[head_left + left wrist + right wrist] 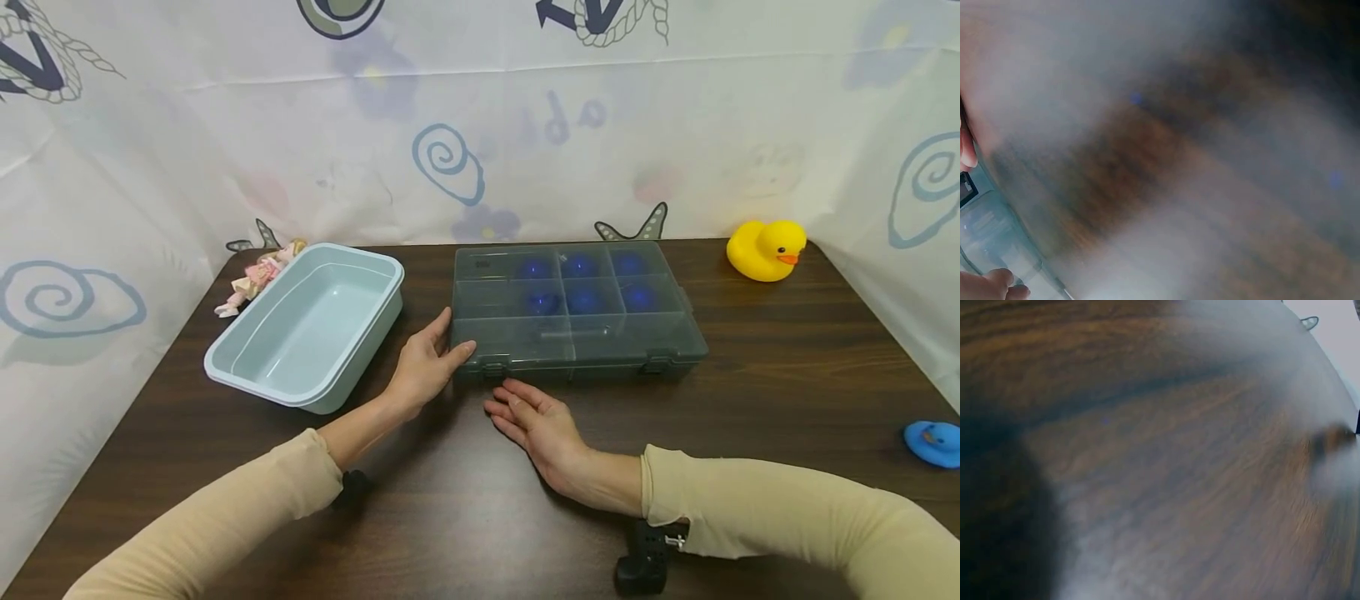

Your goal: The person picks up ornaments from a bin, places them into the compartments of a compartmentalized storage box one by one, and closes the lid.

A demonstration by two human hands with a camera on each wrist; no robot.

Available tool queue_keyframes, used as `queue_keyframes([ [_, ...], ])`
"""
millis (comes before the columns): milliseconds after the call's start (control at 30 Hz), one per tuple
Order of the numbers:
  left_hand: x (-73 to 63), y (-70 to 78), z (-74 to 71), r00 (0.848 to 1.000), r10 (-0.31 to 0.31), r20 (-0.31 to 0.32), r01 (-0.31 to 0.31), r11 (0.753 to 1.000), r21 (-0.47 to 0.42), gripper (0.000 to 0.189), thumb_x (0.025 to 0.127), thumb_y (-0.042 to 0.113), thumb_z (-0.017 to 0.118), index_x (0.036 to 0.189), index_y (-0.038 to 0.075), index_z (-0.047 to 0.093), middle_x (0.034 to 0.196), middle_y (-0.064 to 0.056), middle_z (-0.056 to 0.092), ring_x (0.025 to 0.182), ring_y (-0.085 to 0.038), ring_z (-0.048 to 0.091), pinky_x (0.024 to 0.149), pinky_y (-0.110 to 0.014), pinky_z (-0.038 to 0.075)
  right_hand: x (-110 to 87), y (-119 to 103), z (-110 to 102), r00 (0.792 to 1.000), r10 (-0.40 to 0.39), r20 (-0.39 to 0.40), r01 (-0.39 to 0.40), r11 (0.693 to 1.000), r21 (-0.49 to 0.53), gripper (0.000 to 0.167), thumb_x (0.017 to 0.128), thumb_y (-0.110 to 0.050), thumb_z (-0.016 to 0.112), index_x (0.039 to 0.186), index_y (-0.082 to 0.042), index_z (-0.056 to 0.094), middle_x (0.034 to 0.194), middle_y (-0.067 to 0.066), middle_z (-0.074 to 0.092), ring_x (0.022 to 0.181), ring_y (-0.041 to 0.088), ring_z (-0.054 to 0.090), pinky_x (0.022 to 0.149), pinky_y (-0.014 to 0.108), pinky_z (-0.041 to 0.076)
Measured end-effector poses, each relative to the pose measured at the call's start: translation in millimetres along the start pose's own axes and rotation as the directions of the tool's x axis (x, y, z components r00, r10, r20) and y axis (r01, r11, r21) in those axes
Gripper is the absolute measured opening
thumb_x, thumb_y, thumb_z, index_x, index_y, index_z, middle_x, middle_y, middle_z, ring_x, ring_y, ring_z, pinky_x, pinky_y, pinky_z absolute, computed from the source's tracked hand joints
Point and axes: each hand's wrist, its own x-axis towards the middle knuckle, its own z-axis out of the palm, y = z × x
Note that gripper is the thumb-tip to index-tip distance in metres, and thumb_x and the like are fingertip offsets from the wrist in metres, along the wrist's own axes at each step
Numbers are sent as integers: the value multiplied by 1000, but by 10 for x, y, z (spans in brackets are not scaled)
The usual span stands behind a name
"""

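A grey translucent storage box (510,333) lies flat on the table with its lid down. Through the lid show several blue round things (588,300), each in its own compartment. My left hand (423,367) holds the box's front left corner, thumb at the front edge and fingers along the left side. Just in front of the left latch (495,367) is my right hand (546,433), palm turned sideways, fingers loosely bent and nothing held. Its fingertips are close to the latch; whether they touch cannot be told. In the left wrist view, fingertips (1000,278) lie against clear plastic.
A pale blue basin (307,325) stands left of the box, with a doll (258,279) behind its left side. A yellow rubber duck (765,250) sits at the back right, a blue duck (933,442) by the right edge. Both wrist views are mostly blurred.
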Motion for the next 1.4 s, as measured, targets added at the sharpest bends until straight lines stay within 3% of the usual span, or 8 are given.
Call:
queue_keyframes([
  [600,-7,-26,-8,1000,-9,-10,9,999,38,71,93,13,60,148,-1,17,155,-12,19,140,-22,25,109,-35,31,15,-41,-24,1000,29,8,-28,998,-48,37,100,0,39,135,10,36,133,27,48,103,17,63,93,31,49],
  [733,-4,-25,-3,1000,-2,-5,2,999,34,71,93,13,60,148,-1,17,155,-12,18,140,-22,25,110,-35,30,37,-46,-23,999,39,-12,-39,999,-38,29,97,2,44,126,10,41,119,25,58,95,15,65,88,29,52],
  [967,4,-9,-1,1000,5,-9,-5,999,36,71,93,13,60,148,-1,17,155,-12,19,140,-22,27,109,-35,31,130,-60,9,999,8,-36,-9,999,-33,9,96,-3,50,104,1,48,87,7,68,78,13,69,75,28,56],
  [1200,4,-9,2,1000,6,-10,-6,999,39,71,92,13,61,148,-2,18,154,-13,20,139,-23,28,108,-35,32,200,-108,43,997,53,-47,-56,996,-67,29,99,-24,49,101,4,55,77,4,68,72,14,69,68,27,57],
  [1400,1,6,-6,1000,7,-17,-6,998,55,71,92,13,61,148,-2,20,154,-14,22,138,-23,30,108,-35,33,209,-115,35,998,56,-2,-55,993,-103,36,100,-30,46,100,5,54,73,3,67,68,14,69,66,28,57],
])
